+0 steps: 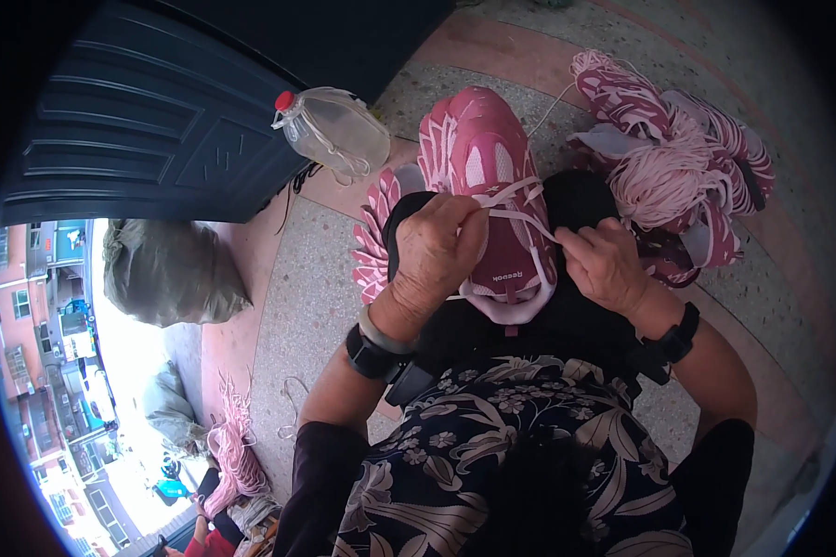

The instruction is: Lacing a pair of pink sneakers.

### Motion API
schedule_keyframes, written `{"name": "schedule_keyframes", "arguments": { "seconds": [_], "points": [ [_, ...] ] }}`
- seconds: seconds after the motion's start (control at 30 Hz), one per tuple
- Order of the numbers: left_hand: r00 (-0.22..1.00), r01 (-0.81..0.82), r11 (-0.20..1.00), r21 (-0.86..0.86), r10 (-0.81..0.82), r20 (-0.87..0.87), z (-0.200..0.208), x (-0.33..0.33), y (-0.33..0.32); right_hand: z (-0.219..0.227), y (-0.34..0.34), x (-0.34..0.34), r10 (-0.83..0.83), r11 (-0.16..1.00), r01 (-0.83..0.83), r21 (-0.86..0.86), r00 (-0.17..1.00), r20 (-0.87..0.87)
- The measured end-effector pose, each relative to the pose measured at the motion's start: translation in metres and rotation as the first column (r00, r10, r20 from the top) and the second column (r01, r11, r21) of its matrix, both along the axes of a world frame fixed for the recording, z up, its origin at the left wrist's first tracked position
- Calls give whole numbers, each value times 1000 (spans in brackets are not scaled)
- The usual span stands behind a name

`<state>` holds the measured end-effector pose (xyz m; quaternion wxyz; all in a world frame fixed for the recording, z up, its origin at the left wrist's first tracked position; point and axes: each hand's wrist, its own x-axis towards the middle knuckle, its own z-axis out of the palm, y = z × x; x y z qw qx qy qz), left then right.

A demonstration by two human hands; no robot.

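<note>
A pink and maroon shoe upper (pixel 506 269) lies across my lap between my knees, its collar toward me. A pale pink shoelace (pixel 528 218) runs over its front part, threaded through the loops at the sides. The fingers of my left hand (pixel 439 243) are closed on the lace at the upper's left side. On the right, my right hand (pixel 606 265) pinches the same lace, which stretches across to it. Beyond my hands sit more stacked pink uppers (pixel 478 107), and others fan out (pixel 373 251) beside my left knee.
To the right, on the speckled floor, is a heap of laced uppers (pixel 622 102) with a bundle of pale pink laces (pixel 664 186). A clear jug with a red cap (pixel 334 139) stands near the dark door (pixel 139 121). A sack (pixel 167 278), pink laces (pixel 235 455) and a person (pixel 215 541) are at left.
</note>
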<state>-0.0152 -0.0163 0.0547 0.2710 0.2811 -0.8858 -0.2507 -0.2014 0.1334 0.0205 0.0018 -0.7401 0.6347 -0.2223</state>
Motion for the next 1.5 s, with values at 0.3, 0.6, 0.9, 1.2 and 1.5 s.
{"name": "schedule_keyframes", "arguments": {
  "seconds": [0.3, 0.6, 0.9, 1.2, 1.5],
  "points": [
    [980, 33, 998, -46, -23, 197, -12, -38, 11, 15, -37, 41, -225, 974, 218, 61, 905, 360],
    [929, 72, 992, 101, -104, 354, -2, -36, 7, -1, -39, 22, -137, 989, 139, 40, 817, 561],
    [908, -36, 997, -65, 60, 415, -15, -43, 18, -8, -41, 22, -166, 986, 132, 102, 784, 597],
    [916, 77, 967, -245, 28, 400, -11, -44, 20, -18, -36, 33, -185, 965, 262, -17, 723, 666],
    [449, -218, 872, -439, 489, 748, -14, 181, -73, -42, -20, 29, -305, 871, 481, -98, 687, 660]
  ]
}}
